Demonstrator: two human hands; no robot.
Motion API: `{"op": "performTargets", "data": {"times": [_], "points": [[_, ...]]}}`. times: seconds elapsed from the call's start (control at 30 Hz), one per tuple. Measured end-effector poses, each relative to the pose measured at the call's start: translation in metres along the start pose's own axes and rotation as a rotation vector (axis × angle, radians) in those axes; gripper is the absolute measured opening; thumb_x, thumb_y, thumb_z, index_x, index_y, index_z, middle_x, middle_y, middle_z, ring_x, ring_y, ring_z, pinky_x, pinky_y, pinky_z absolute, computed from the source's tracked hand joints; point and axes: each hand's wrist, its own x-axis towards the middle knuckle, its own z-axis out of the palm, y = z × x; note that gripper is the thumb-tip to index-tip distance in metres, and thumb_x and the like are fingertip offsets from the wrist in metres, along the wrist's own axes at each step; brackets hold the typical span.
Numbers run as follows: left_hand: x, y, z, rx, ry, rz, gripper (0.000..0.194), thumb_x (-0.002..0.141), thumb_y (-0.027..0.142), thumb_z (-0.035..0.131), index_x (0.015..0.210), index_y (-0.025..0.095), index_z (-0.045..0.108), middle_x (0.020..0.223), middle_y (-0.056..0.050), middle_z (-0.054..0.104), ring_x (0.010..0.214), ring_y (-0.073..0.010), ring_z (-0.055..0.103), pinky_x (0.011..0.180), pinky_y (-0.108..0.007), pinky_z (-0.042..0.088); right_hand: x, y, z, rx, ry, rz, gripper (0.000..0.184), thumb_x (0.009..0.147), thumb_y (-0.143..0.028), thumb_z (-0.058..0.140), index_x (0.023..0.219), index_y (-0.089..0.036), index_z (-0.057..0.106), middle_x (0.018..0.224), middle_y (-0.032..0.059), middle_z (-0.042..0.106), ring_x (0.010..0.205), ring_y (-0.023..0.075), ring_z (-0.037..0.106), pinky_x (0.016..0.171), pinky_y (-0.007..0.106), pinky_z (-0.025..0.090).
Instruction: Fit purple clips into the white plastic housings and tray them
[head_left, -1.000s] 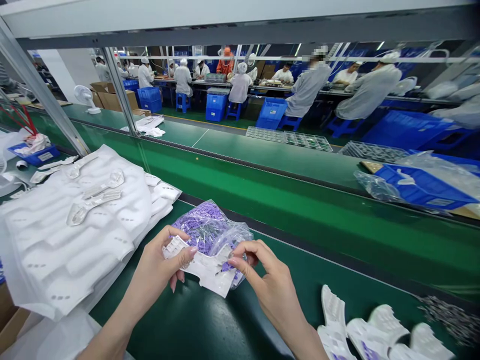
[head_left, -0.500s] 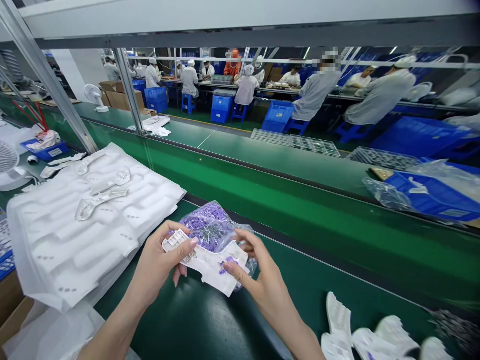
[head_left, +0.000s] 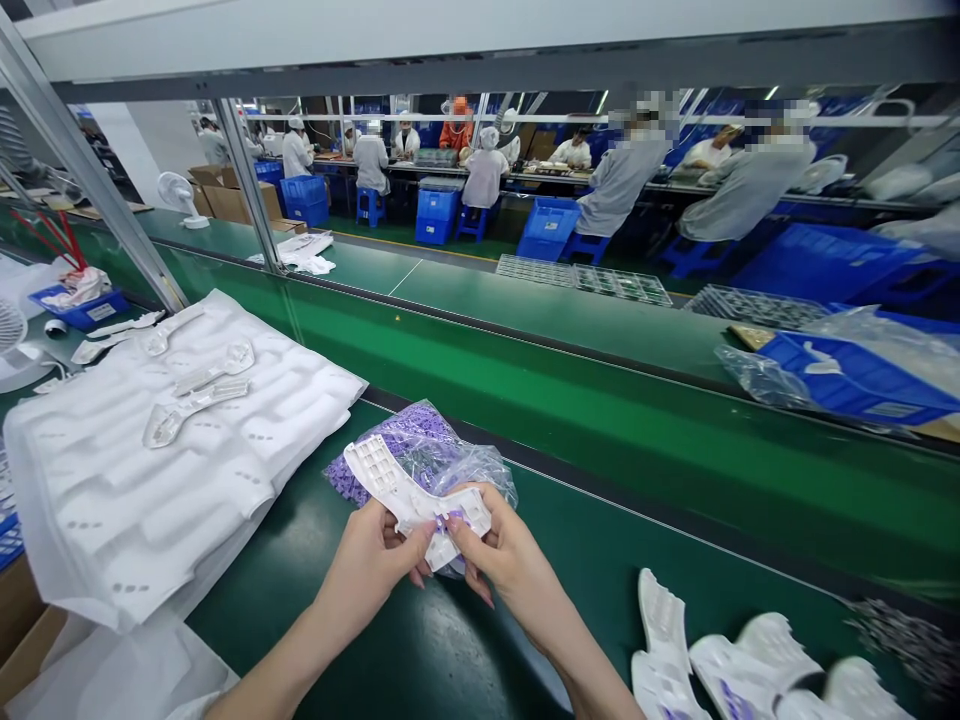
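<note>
A white moulded plastic part [head_left: 390, 486] with a grid of small slots is held up over the dark green table between both my hands. My left hand [head_left: 375, 562] pinches its lower middle from the left. My right hand [head_left: 504, 555] grips its right end, thumb and finger on a small purple piece [head_left: 452, 519] at that end. Just behind the part lies a clear bag [head_left: 435, 455] full of small purple pieces.
A stack of white foam trays [head_left: 150, 480] with clear plastic parts lies at left. Several white parts [head_left: 720, 670] lie at the lower right. A green conveyor belt [head_left: 600, 400] runs across behind. A blue bin [head_left: 855, 375] in plastic sits at right. Other workers sit beyond.
My left hand slid from the part's left end to its middle, close to my right hand. The part tilted, its left end now raised and free.
</note>
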Motion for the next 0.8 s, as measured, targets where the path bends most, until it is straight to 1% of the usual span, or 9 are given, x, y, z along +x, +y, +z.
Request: {"op": "performTargets", "data": {"times": [0.1,0.17,0.3,0.37,0.47,0.6,0.7,0.73,0.8], "points": [[0.001,0.002,-0.002,0.074,-0.001,0.032,0.032,0.081,0.042,0.057,0.09,0.012,0.053,0.067,-0.002,0.058,0.057,-0.015,0.056,0.051,-0.026,0.048,0.0,0.001,0.003,0.05,0.033,0.019,0.034,0.079,-0.051,0.056,0.089,-0.022,0.042,0.055,-0.0096,0.043,0.03,0.0024,0.025,0.03,0.016,0.02],[0.001,0.004,-0.004,0.093,-0.015,0.039,0.031,0.082,0.042,0.056,0.091,0.012,0.052,0.069,-0.002,0.057,0.059,-0.0145,0.056,0.051,-0.026,0.048,-0.001,0.0,0.003,0.053,0.036,0.023,0.033,0.08,-0.05,0.057,0.089,-0.022,0.042,0.053,-0.01,0.043,0.029,0.0023,0.026,0.029,0.016,0.02],[0.002,0.006,-0.006,0.033,-0.017,0.028,0.032,0.082,0.041,0.056,0.096,0.015,0.046,0.073,-0.002,0.057,0.058,-0.0133,0.055,0.047,-0.024,0.045,-0.003,-0.005,-0.002,0.107,-0.086,0.03,0.036,0.083,-0.051,0.055,0.096,-0.02,0.042,0.054,-0.009,0.047,0.03,0.0045,0.037,0.031,0.016,0.03],[0.002,0.008,-0.006,0.032,-0.023,0.023,0.035,0.082,0.042,0.056,0.102,0.016,0.044,0.075,-0.002,0.058,0.057,-0.0132,0.055,0.045,-0.022,0.043,-0.004,-0.007,-0.003,0.135,-0.115,0.036,0.038,0.083,-0.052,0.053,0.099,-0.02,0.042,0.058,-0.0075,0.05,0.031,0.0058,0.042,0.032,0.017,0.035],[0.002,0.011,-0.005,0.047,-0.048,0.015,0.04,0.081,0.042,0.057,0.108,0.016,0.042,0.073,-0.001,0.058,0.055,-0.0129,0.055,0.043,-0.021,0.042,-0.004,-0.007,-0.001,0.122,-0.026,0.024,0.036,0.082,-0.051,0.054,0.095,-0.019,0.041,0.056,-0.0086,0.049,0.031,0.0062,0.042,0.032,0.017,0.036],[0.002,0.01,-0.004,0.068,-0.055,0.008,0.039,0.081,0.042,0.057,0.108,0.015,0.046,0.069,0.0,0.057,0.052,-0.0113,0.052,0.041,-0.02,0.039,-0.003,-0.003,0.005,0.105,0.062,0.023,0.032,0.082,-0.049,0.053,0.09,-0.02,0.04,0.051,-0.0104,0.047,0.028,0.0061,0.039,0.029,0.015,0.032],[0.001,0.01,-0.004,0.069,-0.055,0.007,0.037,0.082,0.042,0.056,0.105,0.014,0.049,0.072,-0.001,0.057,0.054,-0.0102,0.051,0.042,-0.019,0.037,-0.003,-0.004,0.006,0.118,0.071,0.026,0.032,0.082,-0.048,0.053,0.09,-0.02,0.04,0.051,-0.0106,0.046,0.028,0.006,0.04,0.028,0.015,0.031],[0.001,0.011,-0.005,0.059,-0.055,0.008,0.036,0.082,0.042,0.056,0.104,0.014,0.049,0.071,-0.001,0.057,0.053,-0.0097,0.05,0.042,-0.019,0.037,-0.004,-0.006,0.005,0.127,0.057,0.028,0.032,0.083,-0.048,0.053,0.092,-0.02,0.04,0.051,-0.0103,0.047,0.029,0.0061,0.04,0.029,0.015,0.033],[0.001,0.012,-0.006,0.022,-0.054,0.008,0.036,0.082,0.041,0.057,0.105,0.014,0.049,0.068,0.001,0.055,0.051,-0.0085,0.049,0.041,-0.018,0.036,-0.005,-0.011,0.001,0.166,-0.009,0.034,0.034,0.083,-0.047,0.055,0.096,-0.019,0.042,0.056,-0.008,0.049,0.036,0.0075,0.046,0.034,0.017,0.041]]}}
